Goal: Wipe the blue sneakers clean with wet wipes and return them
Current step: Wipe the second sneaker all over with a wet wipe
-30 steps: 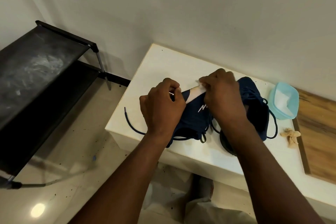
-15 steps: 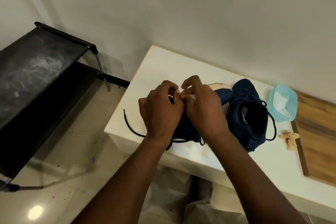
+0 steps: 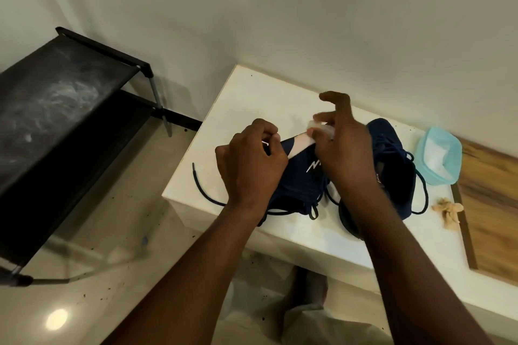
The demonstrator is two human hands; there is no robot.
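The left hand [image 3: 249,165] is covering the end of the near sneaker [image 3: 297,182] inside its grip. Just beside that grip, the blurred right hand [image 3: 344,148] is hiding its hold on the wipe [image 3: 322,129] and part of the logo [image 3: 314,166].

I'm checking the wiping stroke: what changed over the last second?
The right hand, holding the wet wipe, slid along the white sole to the left hand, then back away. The left hand still grips the sneaker; second sneaker, wipe tub and crumpled wipe unmoved.
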